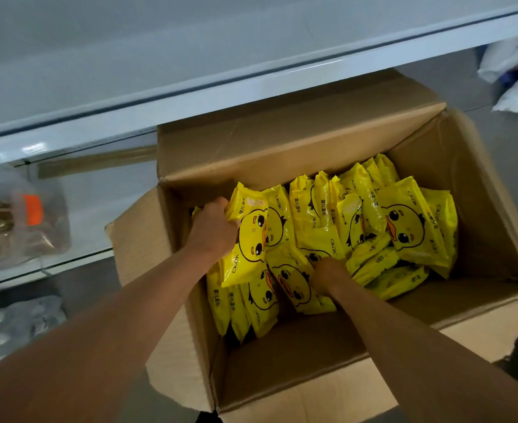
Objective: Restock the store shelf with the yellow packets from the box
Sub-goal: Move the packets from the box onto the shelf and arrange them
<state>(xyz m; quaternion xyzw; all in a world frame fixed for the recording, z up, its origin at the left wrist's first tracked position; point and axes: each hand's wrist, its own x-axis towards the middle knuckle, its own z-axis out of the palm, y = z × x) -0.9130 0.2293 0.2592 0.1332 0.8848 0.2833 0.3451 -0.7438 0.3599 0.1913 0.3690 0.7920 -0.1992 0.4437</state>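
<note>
left hand (213, 228) fingers curled tight round a yellow packet (248, 239), left side of open cardboard box (282, 361). right hand (327, 277) dug into yellow packets (404, 221), fingers hidden, grip can't tell. white shelf (190, 99) behind box.

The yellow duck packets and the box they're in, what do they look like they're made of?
The yellow packets look like glossy plastic film: light glints off them and they crinkle where the left hand grips one. The box looks like plain brown corrugated cardboard, matte, with creased flaps and a torn edge. What is inside the packets cannot be seen.
</note>
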